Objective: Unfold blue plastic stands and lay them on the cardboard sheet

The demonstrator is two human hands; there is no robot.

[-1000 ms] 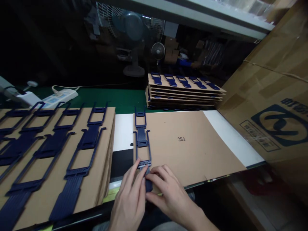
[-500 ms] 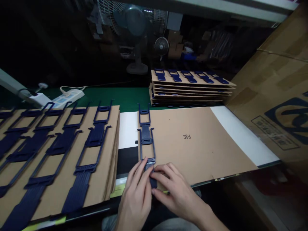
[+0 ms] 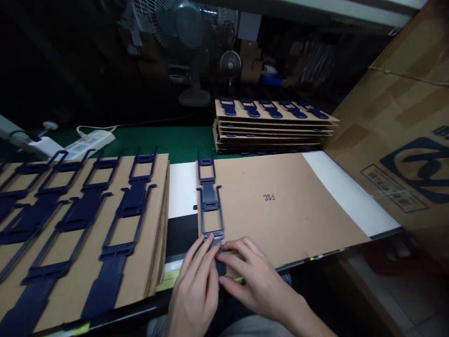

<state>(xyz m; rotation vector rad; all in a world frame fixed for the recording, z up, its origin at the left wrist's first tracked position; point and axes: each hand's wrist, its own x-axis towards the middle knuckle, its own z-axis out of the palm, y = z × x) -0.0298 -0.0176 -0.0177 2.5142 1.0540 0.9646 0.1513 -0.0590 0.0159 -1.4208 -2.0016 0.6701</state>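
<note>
Both hands met at the near edge of a cardboard sheet (image 3: pixel 280 206), where the left hand (image 3: pixel 196 285) and right hand (image 3: pixel 252 276) pinched the ribbed near end of a dark blue plastic strap (image 3: pixel 211 206) between thumbs and fingertips, the fingers drawn close together over it. The strap lay lengthwise along the sheet's left margin, its open frame sections pointing away from the person, a position that appeared to leave the rest of the sheet free for more pieces beside it. The sheet rested on a white pad (image 3: pixel 347 196) over the green bench (image 3: pixel 168 140). To the left, a thicker pile of cardboard (image 3: pixel 154 243) carried a row of the same straps (image 3: pixel 122 224), laid parallel and evenly spaced, seemingly so each layer could be stacked flat. Farther back, a stack (image 3: pixel 270 128) of loaded sheets stood on the bench, blue ends showing on top. A large carton (image 3: pixel 403 140) leaned in at right, a power strip (image 3: pixel 89 140) lay at far left, and fans (image 3: pixel 185 28) stood in the dark behind.
</note>
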